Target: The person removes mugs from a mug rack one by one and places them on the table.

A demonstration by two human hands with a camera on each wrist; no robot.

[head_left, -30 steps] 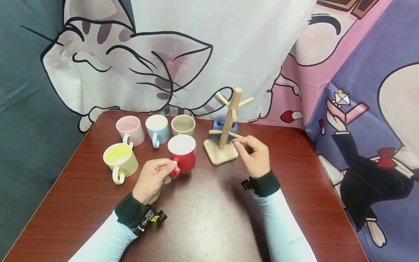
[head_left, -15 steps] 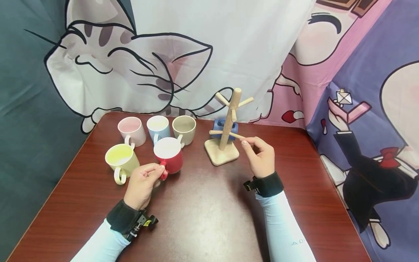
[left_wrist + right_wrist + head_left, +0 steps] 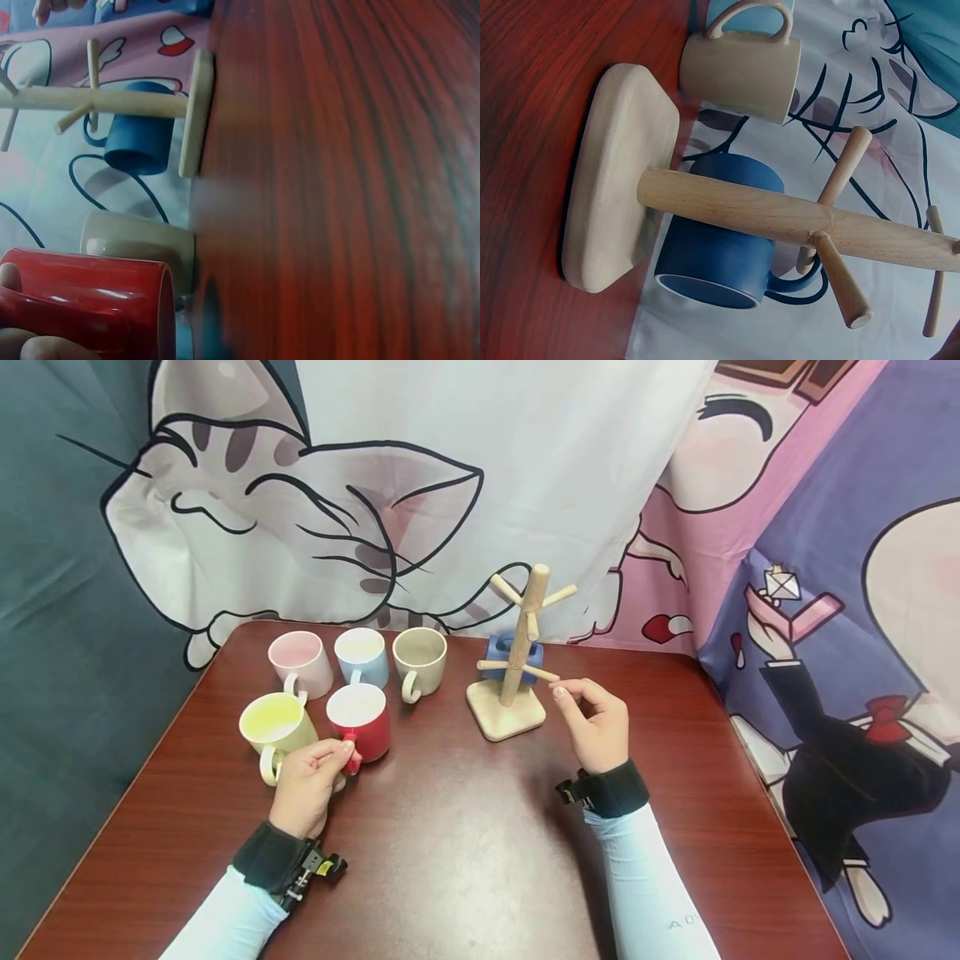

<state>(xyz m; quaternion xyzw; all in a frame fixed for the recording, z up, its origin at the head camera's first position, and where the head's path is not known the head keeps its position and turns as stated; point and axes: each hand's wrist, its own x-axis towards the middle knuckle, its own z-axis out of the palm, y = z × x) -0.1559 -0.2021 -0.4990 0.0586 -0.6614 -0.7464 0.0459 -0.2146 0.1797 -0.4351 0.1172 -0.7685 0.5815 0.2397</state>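
Observation:
My left hand [image 3: 306,785] grips a red mug [image 3: 369,728] by its handle, thumb on top, with the mug upright in front of a beige mug [image 3: 422,667] and a light blue mug [image 3: 369,672]. In the left wrist view the mug's base is apart from the tabletop. Loosely curled, my right hand [image 3: 596,727] is just beyond the tip of a lower peg on a wooden mug tree [image 3: 522,643]. The right wrist view shows that peg tip bare, and a dark blue mug [image 3: 712,259] hanging by its handle behind the post.
A yellow mug [image 3: 297,737] stands close to the left hand, partly covered by it. Behind it is a pink mug [image 3: 313,673] beside the light blue one. The brown table [image 3: 465,860] ends at printed cloths [image 3: 585,460] along the back and right.
The left hand has carried the red mug leftward, away from the mug tree and towards the yellow mug, uncovering the beige mug. The right hand has drawn slightly right from the peg tip.

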